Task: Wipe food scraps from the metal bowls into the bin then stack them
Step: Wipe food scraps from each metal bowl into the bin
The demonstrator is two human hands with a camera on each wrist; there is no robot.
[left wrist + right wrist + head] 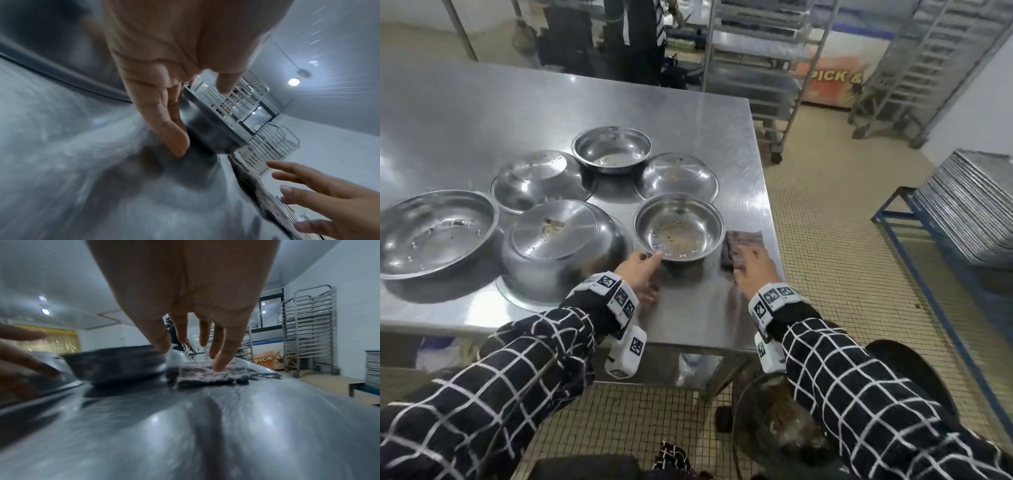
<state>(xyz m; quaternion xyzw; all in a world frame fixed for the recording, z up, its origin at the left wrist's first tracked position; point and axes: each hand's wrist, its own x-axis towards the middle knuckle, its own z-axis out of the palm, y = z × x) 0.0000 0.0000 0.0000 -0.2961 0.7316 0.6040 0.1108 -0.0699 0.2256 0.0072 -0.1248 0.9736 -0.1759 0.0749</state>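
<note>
head high, wrists low, sharing bowl (678, 229)

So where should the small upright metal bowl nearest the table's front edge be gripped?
Take the small upright metal bowl by its thin near rim, coming from the person's side, thumb over the lip. It sits open side up, and the left hand already reaches that edge.

An orange panel (832, 84) at the far side of the room, between the tray racks, carries yellow letters reading "PICK &"; what follows is cut off. The right wrist view shows the same words (269, 359). No other text is legible.
</note>
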